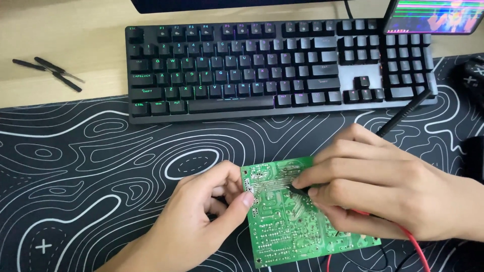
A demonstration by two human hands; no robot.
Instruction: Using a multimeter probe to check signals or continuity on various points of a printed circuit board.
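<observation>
Circuit board (282, 221) in left hand (201, 216) grip, thumb-pinched edge

The right hand (383, 189) covers the right part of the circuit board (287, 221) and most of the black probe (403, 113); only the probe's tip shows between the fingers. The left hand (201, 221) hides the board's left edge. The red wire (416, 247) runs off the near edge. Far right, a small screen (436, 15) is cut by the top edge, its picture blurred. A monitor base (227, 5) is cropped too. A dark thing (474, 75) at the right edge cannot be told.
</observation>
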